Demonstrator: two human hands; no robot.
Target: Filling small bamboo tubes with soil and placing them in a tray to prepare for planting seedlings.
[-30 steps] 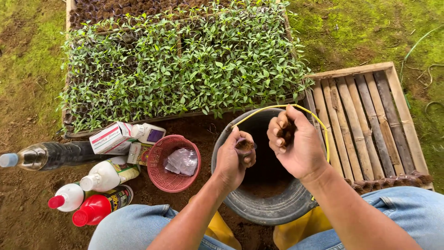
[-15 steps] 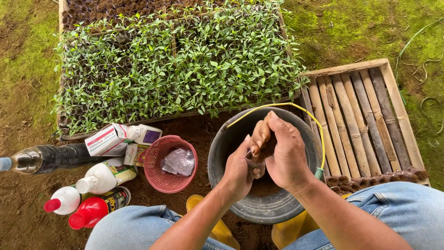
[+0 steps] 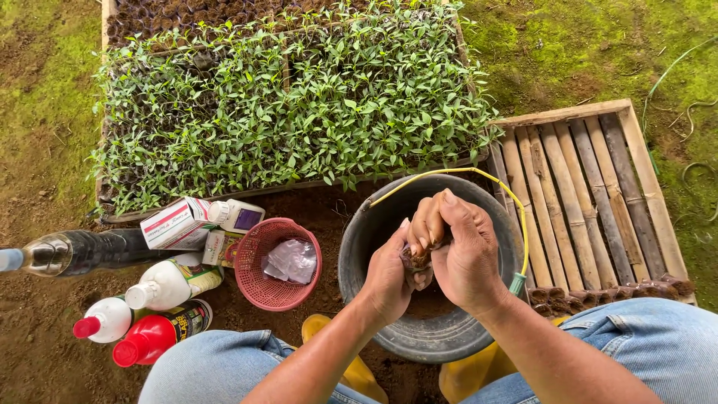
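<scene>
Hands meet over black bucket [image 3: 374,224]: left hand [image 3: 389,280] curled round small soil-filled pot [image 3: 416,258], long axis roughly upright, mouth direction hidden; right hand [image 3: 464,254] fingers [image 3: 428,224] folded over its top.

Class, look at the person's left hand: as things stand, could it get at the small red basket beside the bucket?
Probably yes: the red basket sits open-topped just left of the left hand, nothing between, though that hand is busy holding a small soil-filled pot.
</scene>
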